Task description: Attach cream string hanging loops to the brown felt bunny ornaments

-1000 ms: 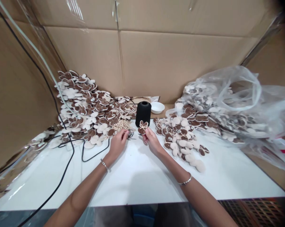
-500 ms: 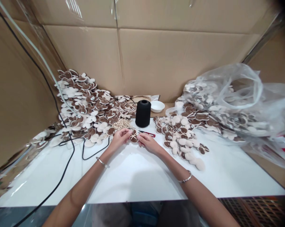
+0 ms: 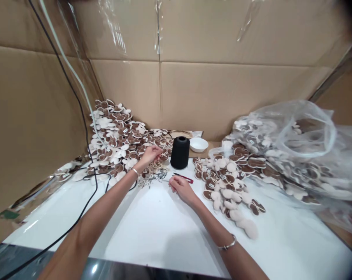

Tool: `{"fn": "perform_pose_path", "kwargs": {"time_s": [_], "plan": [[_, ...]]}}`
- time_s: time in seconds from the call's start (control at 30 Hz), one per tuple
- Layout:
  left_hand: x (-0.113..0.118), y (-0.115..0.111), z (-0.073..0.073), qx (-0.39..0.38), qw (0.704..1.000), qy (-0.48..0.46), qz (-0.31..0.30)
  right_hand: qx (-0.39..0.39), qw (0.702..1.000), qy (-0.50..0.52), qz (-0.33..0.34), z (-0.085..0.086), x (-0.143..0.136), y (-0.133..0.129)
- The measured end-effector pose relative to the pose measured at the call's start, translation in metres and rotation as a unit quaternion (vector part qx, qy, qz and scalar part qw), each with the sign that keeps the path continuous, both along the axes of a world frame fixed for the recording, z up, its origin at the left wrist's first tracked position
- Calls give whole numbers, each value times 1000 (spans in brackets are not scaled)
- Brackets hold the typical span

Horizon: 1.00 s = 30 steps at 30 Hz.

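My left hand (image 3: 153, 154) is closed at the edge of a small brown plush piece with a cream bow (image 3: 164, 154), held up beside the left heap. Under it lies a bundle of cream cords (image 3: 154, 169) with dark thread scraps. My right hand (image 3: 180, 187) rests low over the white table (image 3: 152, 225), its fingers curled together; whether anything is in them is hidden. Just beyond that hand are red-handled thread snips (image 3: 185, 178). A black thread cone (image 3: 180, 153) stands upright behind both hands.
Brown and cream plush pieces (image 3: 117, 134) are heaped at the left, more (image 3: 226, 182) at the right beside a clear plastic bag (image 3: 304, 132). A white bowl (image 3: 198, 144) stands behind the cone. A black cable (image 3: 90, 155) hangs across the left side; cardboard walls (image 3: 222, 89) enclose the table.
My left hand has moved away from my right, forward to the left heap, with the bow piece. My right hand has let go of that piece and curled. The view has tilted up.
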<state>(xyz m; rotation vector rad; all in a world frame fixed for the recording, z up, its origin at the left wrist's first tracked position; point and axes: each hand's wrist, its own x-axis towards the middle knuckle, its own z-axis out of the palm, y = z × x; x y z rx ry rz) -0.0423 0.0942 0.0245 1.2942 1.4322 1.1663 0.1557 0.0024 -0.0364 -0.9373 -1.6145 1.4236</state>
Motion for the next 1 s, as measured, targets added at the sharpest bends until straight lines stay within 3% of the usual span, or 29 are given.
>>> {"fn": "perform_pose_path", "kwargs": {"time_s": [0.17,0.37,0.57,0.8,1.0], "plan": [[9,51,20,-14,999,41,25,-9,1000,5,-4,0,-1,0],[12,82,17,-40,994,102,-5,-12,1000,3,-6,0,-2,0],[8,91,15,-8,987,160,-13,-6,1000,2,-4,0,-1,1],[-11,82,20,54,968,246,16,0,1000,-5,-10,-6,-4,3],[2,88,15,109,946,305,9,-7,1000,1,-14,-7,-5,4]]}}
